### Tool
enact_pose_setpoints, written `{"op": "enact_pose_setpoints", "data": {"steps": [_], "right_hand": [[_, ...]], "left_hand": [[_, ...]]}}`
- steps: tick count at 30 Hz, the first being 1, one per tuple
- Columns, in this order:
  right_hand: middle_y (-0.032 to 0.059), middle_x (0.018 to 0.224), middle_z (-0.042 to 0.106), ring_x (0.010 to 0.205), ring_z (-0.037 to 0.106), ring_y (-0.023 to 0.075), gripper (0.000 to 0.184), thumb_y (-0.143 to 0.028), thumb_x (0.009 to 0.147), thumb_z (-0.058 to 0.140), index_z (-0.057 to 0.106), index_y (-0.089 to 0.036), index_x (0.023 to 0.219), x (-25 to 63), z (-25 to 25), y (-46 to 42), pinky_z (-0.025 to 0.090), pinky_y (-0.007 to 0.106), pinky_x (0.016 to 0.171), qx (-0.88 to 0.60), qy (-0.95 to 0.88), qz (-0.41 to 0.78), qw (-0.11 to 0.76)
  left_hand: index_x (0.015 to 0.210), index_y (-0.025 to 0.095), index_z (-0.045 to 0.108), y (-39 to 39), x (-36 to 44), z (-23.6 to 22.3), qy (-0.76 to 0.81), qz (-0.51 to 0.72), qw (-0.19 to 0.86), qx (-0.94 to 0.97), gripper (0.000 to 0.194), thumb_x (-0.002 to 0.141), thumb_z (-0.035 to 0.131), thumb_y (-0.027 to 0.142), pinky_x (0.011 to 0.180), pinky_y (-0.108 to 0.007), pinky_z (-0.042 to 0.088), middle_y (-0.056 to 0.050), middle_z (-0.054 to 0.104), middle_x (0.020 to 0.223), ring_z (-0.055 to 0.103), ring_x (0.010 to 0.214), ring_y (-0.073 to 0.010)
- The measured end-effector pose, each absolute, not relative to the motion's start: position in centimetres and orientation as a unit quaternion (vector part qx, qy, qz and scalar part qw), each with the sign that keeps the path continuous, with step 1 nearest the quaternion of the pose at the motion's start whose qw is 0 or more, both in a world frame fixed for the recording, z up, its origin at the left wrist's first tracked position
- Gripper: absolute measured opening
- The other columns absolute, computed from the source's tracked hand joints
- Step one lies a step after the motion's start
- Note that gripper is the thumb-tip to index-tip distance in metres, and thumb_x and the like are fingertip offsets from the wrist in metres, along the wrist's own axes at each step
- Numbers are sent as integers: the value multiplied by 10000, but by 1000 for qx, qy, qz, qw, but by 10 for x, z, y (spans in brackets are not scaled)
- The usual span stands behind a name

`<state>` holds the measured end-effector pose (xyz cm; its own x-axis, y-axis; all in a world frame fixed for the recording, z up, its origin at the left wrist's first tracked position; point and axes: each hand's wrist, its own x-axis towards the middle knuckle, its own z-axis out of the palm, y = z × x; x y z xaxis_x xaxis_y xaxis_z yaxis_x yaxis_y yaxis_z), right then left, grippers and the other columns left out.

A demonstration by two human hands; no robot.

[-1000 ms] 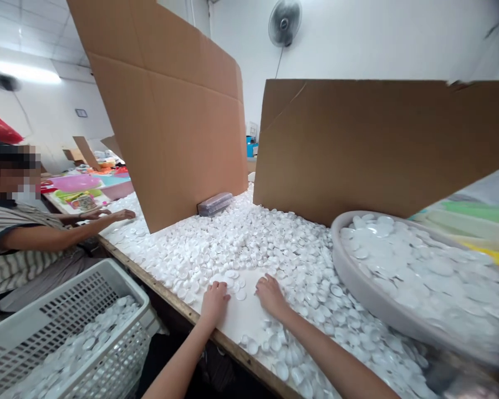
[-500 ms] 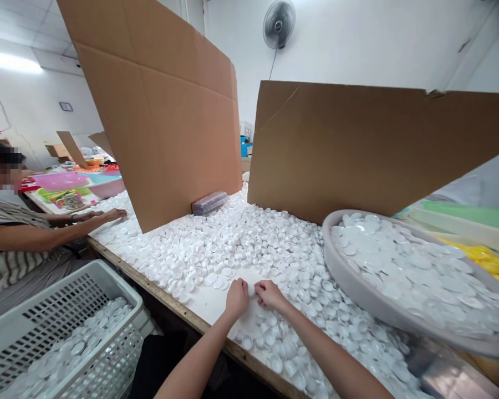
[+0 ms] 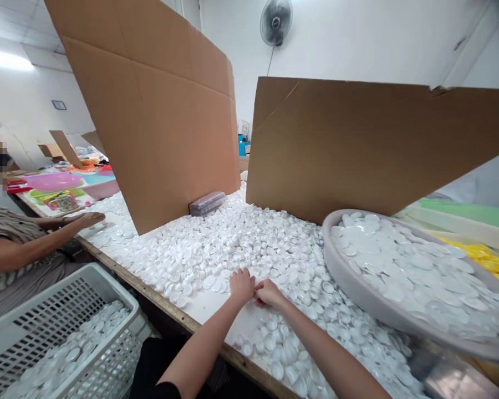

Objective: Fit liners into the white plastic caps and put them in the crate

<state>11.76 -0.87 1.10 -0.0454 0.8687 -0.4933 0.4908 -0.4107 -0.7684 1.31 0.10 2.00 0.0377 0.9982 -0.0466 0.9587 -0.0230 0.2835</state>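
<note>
Holds left hand (image 3: 242,286) close against right hand (image 3: 269,293), with fingers bent, beside a bare patch of table (image 3: 203,306) (cannot tell whether gripping anything). Has white round pieces (image 3: 274,244) heaped nearby and a filled basin (image 3: 336,269) on the right, presumably for short reaches.

Free tabletop (image 3: 205,306) beside the left hand (image 3: 242,285), but cardboard panels (image 3: 170,127) ahead, tub (image 3: 346,275) rightward.
</note>
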Motion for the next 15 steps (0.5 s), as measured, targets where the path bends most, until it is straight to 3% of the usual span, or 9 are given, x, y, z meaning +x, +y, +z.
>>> {"op": "enact_pose_setpoints", "data": {"steps": [2,8,12,15], "right_hand": [[0,391,499,380,508,122,57,-83,602,460,480,-129,575,120,18,-7,414,204,383,-666,-518,516,152],[21,328,443,344,448,110,222,-191,679,495,498,-100,477,127,38,15,390,214,376,-637,-608,455,-133],[15,349,479,350,460,111,120,-136,624,555,547,-87,515,125,29,34,399,217,391,-627,-608,459,-163],[-2,368,498,367,486,111,69,-145,600,584,569,-95,556,126,17,40,412,208,411,-616,-627,461,-119]], "left_hand": [[976,186,481,4,19,17,661,116,91,736,271,794,337,327,783,-321,307,-78,455,998,401,960,-205],[1011,283,487,7,19,4,616,140,105,768,266,815,309,301,780,-309,272,-46,383,1005,355,924,-180],[1031,326,481,12,19,1,607,117,128,776,276,806,322,306,755,-309,267,-45,361,1008,341,900,-187],[1052,337,468,15,20,-1,606,106,138,777,300,798,324,269,746,-302,263,-45,357,1012,341,893,-183]]}}
